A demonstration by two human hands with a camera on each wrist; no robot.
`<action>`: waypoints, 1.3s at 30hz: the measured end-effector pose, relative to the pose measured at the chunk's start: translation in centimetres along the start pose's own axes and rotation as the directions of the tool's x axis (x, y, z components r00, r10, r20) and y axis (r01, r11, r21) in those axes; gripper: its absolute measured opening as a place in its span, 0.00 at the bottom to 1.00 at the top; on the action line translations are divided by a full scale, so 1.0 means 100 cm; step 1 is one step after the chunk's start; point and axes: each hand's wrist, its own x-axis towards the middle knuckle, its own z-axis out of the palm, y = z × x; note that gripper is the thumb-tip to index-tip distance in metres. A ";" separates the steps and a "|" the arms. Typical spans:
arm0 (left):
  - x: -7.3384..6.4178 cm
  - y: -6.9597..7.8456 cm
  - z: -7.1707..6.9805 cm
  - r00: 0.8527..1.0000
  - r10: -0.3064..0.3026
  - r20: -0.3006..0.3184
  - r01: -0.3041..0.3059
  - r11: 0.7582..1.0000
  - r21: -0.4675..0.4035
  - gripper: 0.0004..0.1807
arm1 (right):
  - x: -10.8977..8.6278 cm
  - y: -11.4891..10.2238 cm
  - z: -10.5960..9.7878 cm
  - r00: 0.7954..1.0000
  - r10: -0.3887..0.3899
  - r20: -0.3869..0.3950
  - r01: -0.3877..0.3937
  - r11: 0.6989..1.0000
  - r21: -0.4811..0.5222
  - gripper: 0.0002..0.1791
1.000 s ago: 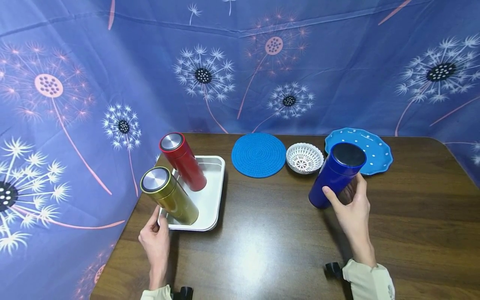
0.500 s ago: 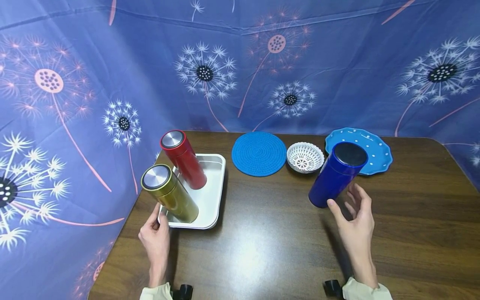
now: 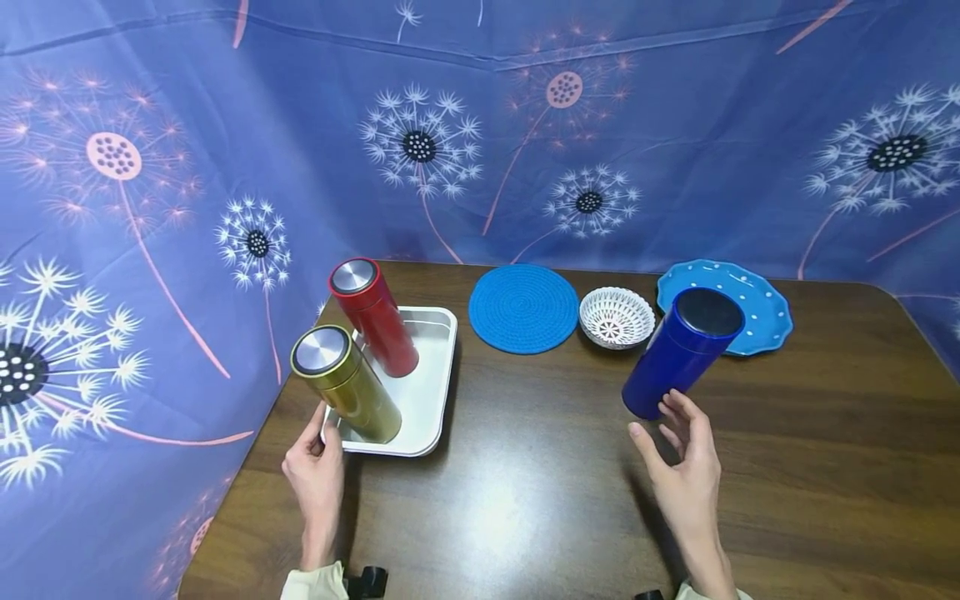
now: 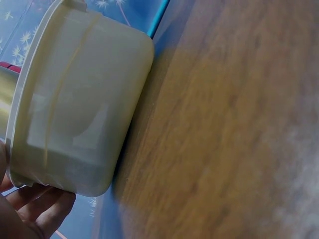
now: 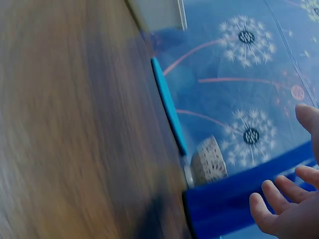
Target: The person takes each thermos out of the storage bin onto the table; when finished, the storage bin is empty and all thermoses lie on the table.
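At the table's left stands a white rectangular tub [image 3: 427, 379], its tall outer wall [image 4: 79, 104] filling much of the left wrist view. My left hand [image 3: 313, 475] pinches its near left corner, thumb at the rim and fingers against the wall. Inside the tub stand a gold vacuum flask [image 3: 360, 400] with a steel lid and, behind it, a red flask [image 3: 381, 329]. A blue flask [image 3: 670, 371] with a black lid is upright on the table at right. In front of it my right hand [image 3: 684, 475] has spread, relaxed fingers and holds nothing.
Along the back of the table lie a round blue woven mat [image 3: 523, 308], a small white openwork bowl [image 3: 616, 318] and a blue dotted plate [image 3: 768, 321], partly hidden by the blue flask. A patterned cloth [image 3: 480, 125] hangs behind and at left of the table [image 3: 525, 450].
My right hand has let go of the blue flask and drawn back towards me and slightly left. The left hand keeps its grip on the tub, and the flasks stay in place.
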 end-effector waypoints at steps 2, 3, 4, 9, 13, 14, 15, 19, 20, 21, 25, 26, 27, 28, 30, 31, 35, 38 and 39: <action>0.000 0.000 0.000 1.000 0.005 0.002 -0.005 1.000 -0.003 0.18 | -0.002 -0.002 0.005 1.000 -0.010 0.020 0.010 1.000 0.012 0.36; 0.000 0.000 0.000 1.000 0.008 0.004 -0.008 1.000 -0.005 0.18 | -0.003 -0.004 0.008 0.999 -0.015 0.030 0.014 1.000 0.018 0.36; 0.000 0.001 -0.001 1.000 0.013 0.004 -0.013 1.000 -0.006 0.18 | -0.004 -0.004 0.011 0.999 -0.018 0.040 0.017 1.000 0.019 0.36; 0.001 0.000 -0.001 0.999 0.032 0.000 -0.032 0.999 -0.007 0.17 | -0.006 -0.010 0.027 0.994 -0.029 0.105 0.027 0.999 0.020 0.35; 0.002 -0.001 0.000 0.999 0.043 0.005 -0.043 0.999 0.000 0.17 | -0.005 -0.016 0.043 0.983 -0.047 0.175 0.045 0.999 0.019 0.35; 0.002 -0.001 0.000 0.999 0.043 0.008 -0.043 0.999 0.000 0.17 | -0.005 -0.017 0.048 0.979 -0.058 0.195 0.054 0.998 0.023 0.35; 0.003 -0.001 0.000 0.999 0.043 0.011 -0.043 0.999 0.000 0.18 | -0.004 -0.019 0.053 0.974 -0.063 0.219 0.060 0.998 0.020 0.36; 0.003 0.000 0.001 0.999 0.041 0.021 -0.041 0.999 -0.014 0.19 | -0.001 -0.029 0.074 0.949 -0.111 0.295 0.104 0.994 0.037 0.37; 0.004 0.000 0.002 0.999 0.043 0.023 -0.042 0.999 -0.016 0.19 | -0.001 -0.032 0.080 0.942 -0.124 0.312 0.116 0.992 0.041 0.37; 0.004 0.000 0.002 0.999 0.044 0.025 -0.043 0.999 -0.020 0.19 | 0.000 -0.035 0.086 0.934 -0.139 0.328 0.130 0.990 0.048 0.37; 0.004 -0.002 0.003 0.998 0.061 0.020 -0.061 0.998 -0.009 0.19 | 0.002 -0.048 0.108 0.904 -0.186 0.386 0.163 0.982 0.093 0.38; 0.004 -0.002 0.003 0.998 0.065 0.018 -0.065 0.998 -0.006 0.19 | 0.003 -0.051 0.114 0.895 -0.193 0.402 0.165 0.981 0.105 0.38; 0.004 -0.003 0.004 0.998 0.068 0.016 -0.068 0.998 -0.003 0.19 | 0.003 -0.055 0.119 0.886 -0.199 0.419 0.165 0.980 0.116 0.38; 0.004 -0.003 0.003 0.997 0.072 0.012 -0.072 0.997 -0.001 0.19 | 0.004 -0.058 0.125 0.876 -0.207 0.435 0.166 0.977 0.131 0.38; 0.004 -0.003 0.003 0.997 0.074 0.008 -0.074 0.997 -0.001 0.19 | 0.005 -0.064 0.135 0.856 -0.223 0.466 0.168 0.973 0.155 0.38; 0.004 -0.003 0.002 0.997 0.075 0.005 -0.075 0.997 -0.001 0.19 | 0.005 -0.067 0.141 0.847 -0.230 0.479 0.169 0.971 0.167 0.38; 0.004 -0.003 0.000 0.997 0.077 0.001 -0.077 0.997 -0.011 0.20 | 0.005 -0.077 0.160 0.814 -0.260 0.520 0.171 0.962 0.213 0.38; 0.004 -0.003 -0.001 0.997 0.073 -0.004 -0.073 0.997 -0.013 0.20 | 0.004 -0.085 0.174 0.798 -0.269 0.540 0.161 0.958 0.239 0.40; 0.004 -0.004 -0.001 0.998 0.070 -0.005 -0.070 0.997 -0.011 0.20 | 0.004 -0.088 0.179 0.793 -0.269 0.546 0.155 0.957 0.247 0.40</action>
